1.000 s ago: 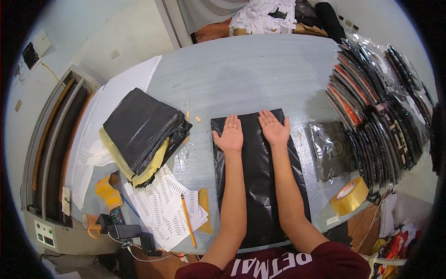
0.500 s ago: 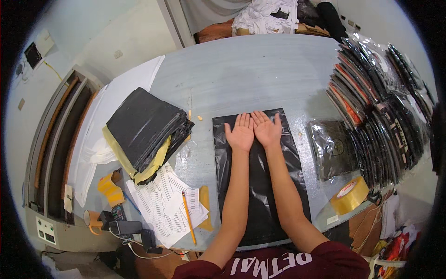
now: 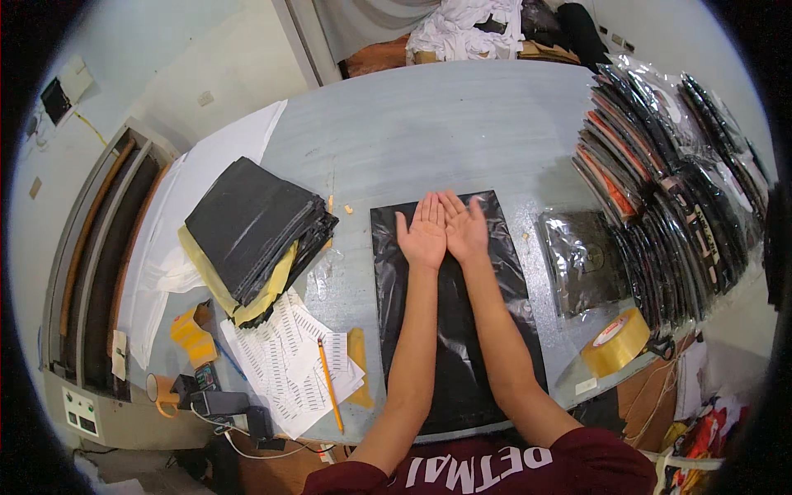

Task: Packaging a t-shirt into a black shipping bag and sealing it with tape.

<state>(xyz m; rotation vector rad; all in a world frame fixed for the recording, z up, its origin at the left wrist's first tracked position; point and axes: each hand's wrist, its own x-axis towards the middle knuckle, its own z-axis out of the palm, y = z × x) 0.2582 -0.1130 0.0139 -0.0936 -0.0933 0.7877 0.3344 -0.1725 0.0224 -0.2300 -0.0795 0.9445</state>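
Observation:
My left hand (image 3: pixel 424 238) and my right hand (image 3: pixel 465 233) are side by side, palms up, with fingers stretched out and nothing in them. Their inner edges touch. Both are over the far part of a black plastic bag (image 3: pixel 462 346) that lies flat in front of me. My forearms cross above the bag's middle; whether the hands rest on it I cannot tell. To the left, a thick stack of black plastic bags (image 3: pixel 256 223) sits on a yellow sheet (image 3: pixel 206 272).
Right: clear-wrapped garments in rows (image 3: pixel 672 223), one flat packed garment (image 3: pixel 582 260) and a tape roll (image 3: pixel 615 340). Left: printed papers (image 3: pixel 285 371), a pencil (image 3: pixel 330 384), a tape dispenser (image 3: pixel 194 337), an orange mug (image 3: pixel 162 393) and white cloth (image 3: pixel 206 177).
The right hand has turned slightly and come closer against the left. The whole view has shifted a little, and the bag has not moved on the table.

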